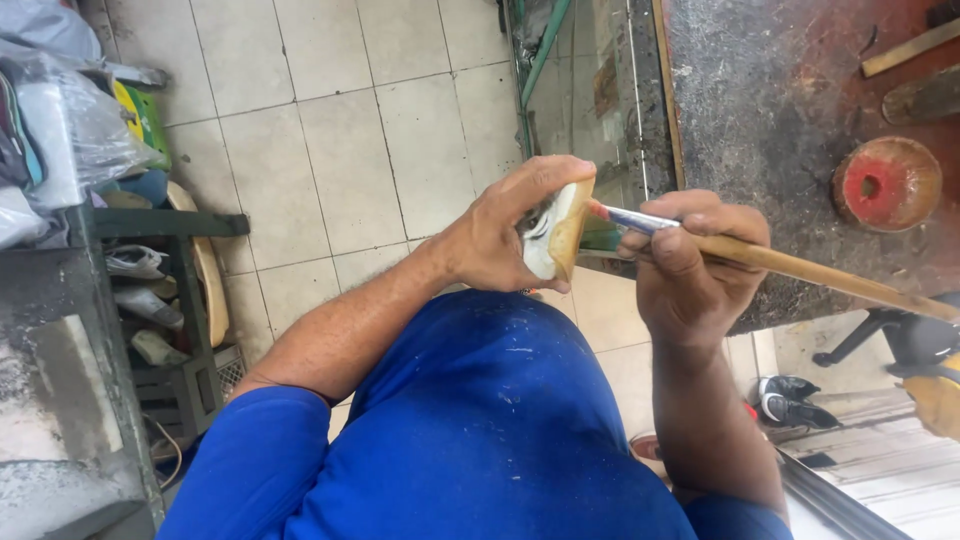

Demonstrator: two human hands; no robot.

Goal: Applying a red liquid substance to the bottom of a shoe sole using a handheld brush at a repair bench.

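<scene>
Blue shirt, tan sole, grey stained surface

The shirt (480, 420) is bright blue with pale flecks; the shoe sole (568, 228) is tan over white; the brush (800, 265) has a yellow-brown handle and silver ferrule; the round tin (887, 183) shows red inside; the floor (350, 130) has cream tiles; the surface (780, 110) is mottled grey and rust.

Pale shoe sole (560, 235) held edge-up, tan rim showing; long wooden-handled brush (800, 268), metal ferrule, tip touching sole

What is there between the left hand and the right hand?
In the head view, the pale sole held by the left hand and the brush tip from the right hand lie between them.
</scene>
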